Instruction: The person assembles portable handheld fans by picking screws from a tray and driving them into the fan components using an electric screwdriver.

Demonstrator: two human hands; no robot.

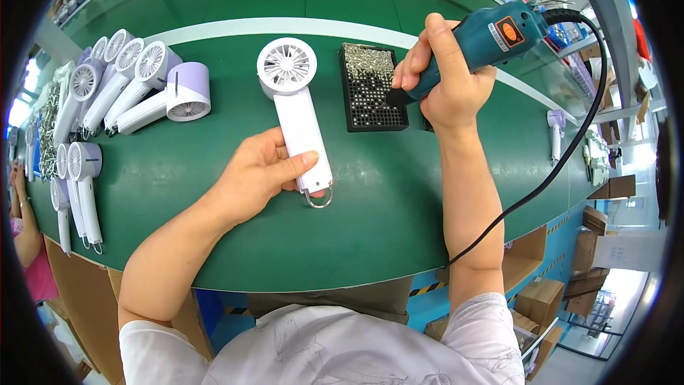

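My left hand (260,171) is closed round the lower handle of a white handheld fan (303,125), thumb on top. The fan lies with its round grille up and away from me, and a metal loop hangs at the handle's near end. In my right hand (454,75) is a teal electric screwdriver (495,37), gripped by its body. Its dark nose points down-left over a black screw tray (367,126) with rows of holes and many small screws. The bit's tip is too dark to make out against the tray.
White and lilac handheld fans (135,68) are grouped at the left, with more (84,164) nearer me. A black cord (563,164) loops from the screwdriver down past my right forearm. One fan (556,132) lies far right on the green table (370,242). Another person's arm (27,221) shows far left.
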